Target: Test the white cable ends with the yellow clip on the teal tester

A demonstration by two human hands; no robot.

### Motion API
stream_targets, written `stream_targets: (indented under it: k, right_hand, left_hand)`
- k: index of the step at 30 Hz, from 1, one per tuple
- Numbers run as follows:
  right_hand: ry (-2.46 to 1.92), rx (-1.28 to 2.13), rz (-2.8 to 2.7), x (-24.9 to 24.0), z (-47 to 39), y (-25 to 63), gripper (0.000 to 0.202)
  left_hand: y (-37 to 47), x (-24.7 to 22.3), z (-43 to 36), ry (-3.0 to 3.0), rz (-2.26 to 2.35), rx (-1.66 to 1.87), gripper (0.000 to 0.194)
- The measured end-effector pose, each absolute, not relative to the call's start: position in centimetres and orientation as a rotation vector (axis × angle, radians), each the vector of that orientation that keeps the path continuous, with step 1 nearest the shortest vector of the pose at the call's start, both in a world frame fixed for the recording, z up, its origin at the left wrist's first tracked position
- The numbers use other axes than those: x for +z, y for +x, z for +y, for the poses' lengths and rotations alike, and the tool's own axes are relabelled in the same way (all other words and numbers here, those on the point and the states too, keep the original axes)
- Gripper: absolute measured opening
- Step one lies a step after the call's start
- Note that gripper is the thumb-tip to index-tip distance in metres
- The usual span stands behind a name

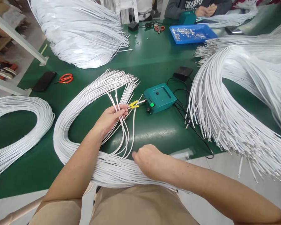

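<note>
My left hand point(112, 116) is closed around several white cables point(125, 134), their cut ends sticking up above the fingers. Just past the fingertips is a small yellow piece point(133, 104), beside the metal tip of a green box-shaped device point(161, 97) with a green button. A long looped bundle of white cables point(65, 125) curves around under my left forearm and along the table's near edge. Over that bundle's near side, my right hand point(151, 161) is curled closed; what its fingers hold, if anything, is hidden.
Big cable bundles lie at the back left point(81, 31), left point(21, 125) and right point(236, 103). Red-handled snips point(66, 78) rest beside a black phone point(44, 81). A blue tray point(193, 33) holds small metal parts. Across the table, another person's hands point(206, 11) are working.
</note>
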State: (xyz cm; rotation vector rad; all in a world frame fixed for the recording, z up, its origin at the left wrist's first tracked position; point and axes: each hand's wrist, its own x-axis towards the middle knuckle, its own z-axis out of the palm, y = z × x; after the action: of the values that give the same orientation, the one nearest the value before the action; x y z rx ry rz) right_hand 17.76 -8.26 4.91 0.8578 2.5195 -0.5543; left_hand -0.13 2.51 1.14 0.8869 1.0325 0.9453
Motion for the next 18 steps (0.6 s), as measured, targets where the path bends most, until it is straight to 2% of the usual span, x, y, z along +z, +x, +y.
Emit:
stream_targets:
  k: [2,4,6,9,12,14,18]
  right_hand:
    - [0.738,-0.631,2.479,5.5,-7.7,17.8,0.017]
    - [0.852,-0.676,2.453,5.7,-5.7,17.9,0.020]
    - [1.270,-0.706,2.414,5.4,-2.9,18.2,0.037]
    - [1.795,-0.684,2.264,3.9,0.8,18.7,0.047]
    - [1.970,-0.705,2.351,2.4,2.3,18.9,0.032]
    - [1.969,-0.904,2.442,2.1,2.4,18.8,0.023]
    - [1.924,-1.551,2.476,2.5,2.6,18.6,0.024]
  left_hand:
    - [-0.2,1.2,2.5,0.889,1.027,0.919,0.029]
    - [-0.1,1.1,2.4,0.901,1.034,0.894,0.030]
    - [0.0,1.0,2.4,0.916,1.056,0.880,0.031]
    - [0.4,0.6,2.3,0.954,1.101,0.872,0.032]
    - [0.7,0.3,2.2,1.032,1.186,0.853,0.035]
    - [0.8,0.2,2.1,1.074,1.238,0.829,0.037]
    - [0.6,0.1,2.1,1.086,1.186,0.782,0.042]
